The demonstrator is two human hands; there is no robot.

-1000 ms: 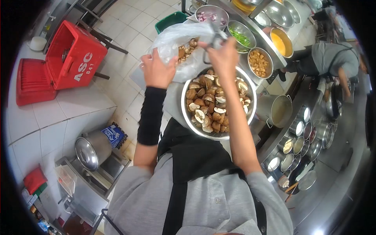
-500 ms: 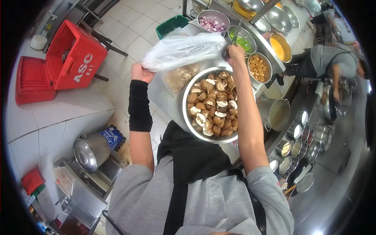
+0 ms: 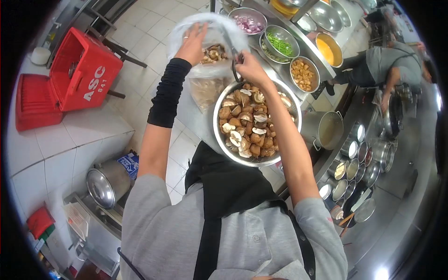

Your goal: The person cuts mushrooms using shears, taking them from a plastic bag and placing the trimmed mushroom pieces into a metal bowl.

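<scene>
A clear plastic bag stands with its mouth spread wide, and brown mushrooms show down inside it. My left hand is at the left of the bag's mouth, fingers apart, against the plastic. My right hand grips scissors by their dark handles, with the blades pointing up and left by the bag's right side. Below my right hand and forearm sits a metal colander heaped with cut mushrooms; the forearm hides part of its right side.
Bowls of chopped red onion, green vegetable pieces and brown cubes line the counter's far side. A pot stands right. Another person works at the upper right. An open red cooler is at left.
The bag, closed up and stretched between my hands before, is now open at the top. My left hand has moved up and right onto its mouth; my right hand has come left and down with the scissors.
</scene>
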